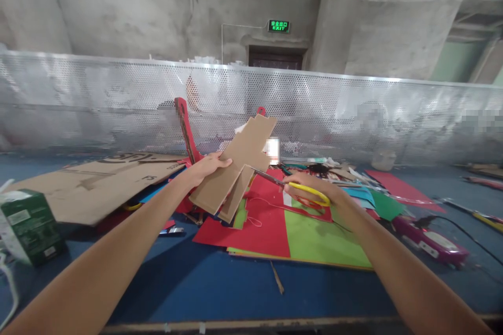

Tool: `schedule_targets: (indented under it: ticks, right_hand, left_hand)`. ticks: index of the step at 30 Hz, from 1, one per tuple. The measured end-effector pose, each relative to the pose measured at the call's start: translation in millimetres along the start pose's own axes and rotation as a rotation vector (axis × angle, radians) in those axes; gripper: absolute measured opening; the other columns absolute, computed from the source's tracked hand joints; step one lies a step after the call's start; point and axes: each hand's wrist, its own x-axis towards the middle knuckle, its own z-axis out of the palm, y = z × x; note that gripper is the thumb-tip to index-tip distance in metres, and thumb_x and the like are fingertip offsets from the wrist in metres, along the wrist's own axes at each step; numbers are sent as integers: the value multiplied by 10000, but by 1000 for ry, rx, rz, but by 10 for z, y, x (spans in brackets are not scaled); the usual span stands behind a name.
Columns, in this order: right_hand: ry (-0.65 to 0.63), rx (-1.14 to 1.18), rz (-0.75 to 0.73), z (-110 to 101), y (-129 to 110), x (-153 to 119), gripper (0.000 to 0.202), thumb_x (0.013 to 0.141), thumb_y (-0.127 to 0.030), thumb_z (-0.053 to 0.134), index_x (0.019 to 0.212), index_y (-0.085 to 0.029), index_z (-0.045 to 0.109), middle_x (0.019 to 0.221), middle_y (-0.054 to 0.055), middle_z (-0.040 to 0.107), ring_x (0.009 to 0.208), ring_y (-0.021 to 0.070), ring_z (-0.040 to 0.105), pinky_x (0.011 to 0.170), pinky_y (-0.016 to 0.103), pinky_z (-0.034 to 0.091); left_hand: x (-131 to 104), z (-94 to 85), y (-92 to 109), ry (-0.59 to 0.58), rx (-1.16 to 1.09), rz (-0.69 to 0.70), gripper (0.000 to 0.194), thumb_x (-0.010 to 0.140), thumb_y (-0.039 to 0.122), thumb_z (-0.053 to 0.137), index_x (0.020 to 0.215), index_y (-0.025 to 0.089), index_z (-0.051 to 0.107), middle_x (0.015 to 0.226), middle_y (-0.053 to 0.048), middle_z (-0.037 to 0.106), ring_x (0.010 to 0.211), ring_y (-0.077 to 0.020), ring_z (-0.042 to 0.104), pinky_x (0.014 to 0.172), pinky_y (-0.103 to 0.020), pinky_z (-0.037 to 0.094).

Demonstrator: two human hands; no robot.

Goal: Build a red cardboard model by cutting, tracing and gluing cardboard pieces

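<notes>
Cardboard piece (245, 149) and scissors (275, 180) meet at mid-frame

At the centre of the frame, the left hand (212, 165) grips the cardboard piece by its left edge, the thumb pressed flat on the near face; the other fingers are mostly hidden behind it. The piece is held tilted above the table (188, 288), its upper end leaning right. A narrow strip (238, 193) lies at an angle over its lower right part (whether the two are joined, I cannot tell).

Just right of centre, the right hand (310, 184) is closed around the yellow handles of the scissors, whose blades point left, with the tips at the top of the strip. How far apart the blades stand is unclear.

Below the hands, a red sheet (267, 238) overlaps a light green sheet (322, 241). A large printed cardboard sheet (102, 186) spreads across the left of the frame, with a dark green box (33, 227) at lower left. A purple device (436, 246) sits at lower right. Behind everything, a perforated metal panel (118, 94) crosses the frame.
</notes>
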Motion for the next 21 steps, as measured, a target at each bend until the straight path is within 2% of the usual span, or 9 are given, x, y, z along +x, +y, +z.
schedule_targets:
  ticks: [2, 6, 12, 18, 21]
  right_hand:
    - [-22, 15, 5, 18, -3, 20, 407, 917, -557, 568, 832, -173, 675, 571, -11, 557, 438, 125, 485, 416, 257, 375]
    - [-35, 16, 19, 46, 15, 55, 379, 891, -562, 576, 827, -192, 627, 607, -8, 558, 439, 116, 464, 415, 248, 335]
    - [-52, 82, 27, 70, 93, 98, 317, 904, -510, 606, 824, -207, 554, 560, -19, 534, 446, 120, 479, 457, 250, 361]
    - [-83, 80, -22, 62, 47, 72, 365, 937, -560, 543, 906, -197, 570, 564, -34, 518, 465, 131, 516, 460, 243, 385]
    - [-79, 45, -25, 60, 23, 86, 426, 946, -598, 511, 929, -182, 599, 570, -25, 537, 458, 125, 515, 461, 244, 380]
  left_hand:
    - [15, -16, -10, 7, 23, 51, 719, 675, 468, 869, 1317, 229, 649, 1071, -119, 795, 804, -290, 749, 740, -418, 594]
    - [10, -23, -3, -19, 7, 99, 673, 687, 467, 855, 1285, 219, 671, 1104, -119, 791, 837, -286, 745, 723, -387, 584]
    - [-24, -15, 15, -12, -39, 1, 690, 679, 476, 864, 1290, 229, 660, 929, -97, 803, 710, -291, 734, 710, -453, 591]
    - [-11, -23, 8, -13, 44, 93, 662, 636, 459, 892, 1220, 223, 691, 1113, -107, 790, 898, -291, 748, 790, -400, 589]
    - [-20, -16, 20, -14, 38, 84, 662, 650, 469, 880, 1234, 225, 686, 1110, -109, 792, 884, -289, 750, 808, -410, 585]
